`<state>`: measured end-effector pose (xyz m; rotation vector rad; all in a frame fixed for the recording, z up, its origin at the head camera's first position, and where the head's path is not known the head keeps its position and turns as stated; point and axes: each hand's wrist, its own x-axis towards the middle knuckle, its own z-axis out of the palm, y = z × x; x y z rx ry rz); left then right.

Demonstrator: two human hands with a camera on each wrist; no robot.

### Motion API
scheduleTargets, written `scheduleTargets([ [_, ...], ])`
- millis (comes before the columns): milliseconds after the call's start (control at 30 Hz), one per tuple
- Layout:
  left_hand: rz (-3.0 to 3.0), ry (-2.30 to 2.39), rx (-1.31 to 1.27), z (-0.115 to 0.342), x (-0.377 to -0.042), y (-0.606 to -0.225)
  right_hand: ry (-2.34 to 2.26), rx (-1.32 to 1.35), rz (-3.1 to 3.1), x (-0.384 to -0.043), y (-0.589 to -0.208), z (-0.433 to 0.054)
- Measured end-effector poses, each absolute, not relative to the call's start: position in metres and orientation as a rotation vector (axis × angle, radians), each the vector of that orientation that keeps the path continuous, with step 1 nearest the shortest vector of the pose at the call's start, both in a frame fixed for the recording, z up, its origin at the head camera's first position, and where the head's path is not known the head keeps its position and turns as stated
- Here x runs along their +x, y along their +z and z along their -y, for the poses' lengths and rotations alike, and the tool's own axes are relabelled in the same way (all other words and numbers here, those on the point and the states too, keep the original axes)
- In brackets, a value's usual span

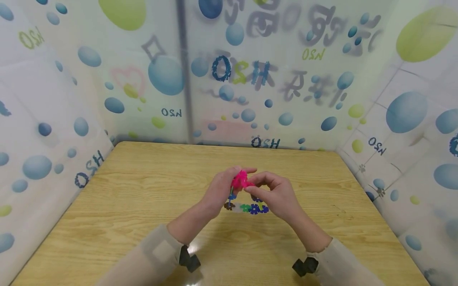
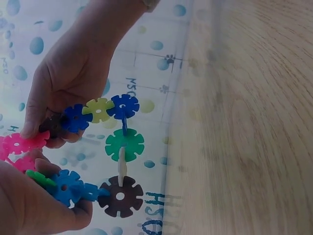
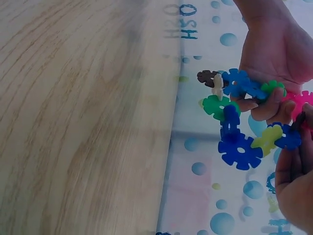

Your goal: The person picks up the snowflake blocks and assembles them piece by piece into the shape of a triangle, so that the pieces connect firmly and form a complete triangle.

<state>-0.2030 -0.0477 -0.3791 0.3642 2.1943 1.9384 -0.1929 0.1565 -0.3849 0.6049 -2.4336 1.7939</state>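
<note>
Both hands hold a looped chain of slotted plastic snowflake discs above the table. My left hand grips the pink discs and the light green disc beside them. On the other side, my right hand pinches a pink disc and the dark disc joined to it between thumb and fingers. Below the hands hangs the rest of the loop: a brown disc, a white disc, a green disc, a yellow disc and several blue discs. Fingers partly hide the pink discs.
A wood-grain table spreads beneath the hands. Pale curtain-like walls printed with blue and green dots enclose its back and sides. Dark wrist devices sit at both cuffs.
</note>
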Motion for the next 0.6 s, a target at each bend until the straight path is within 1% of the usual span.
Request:
scheduleTargets([
  [600, -2.172, 1.938, 0.387, 0.0494, -0.2044, -0.3792, 1.809, 0.616, 2.423, -0.1935, -0.3844, -0.1548],
])
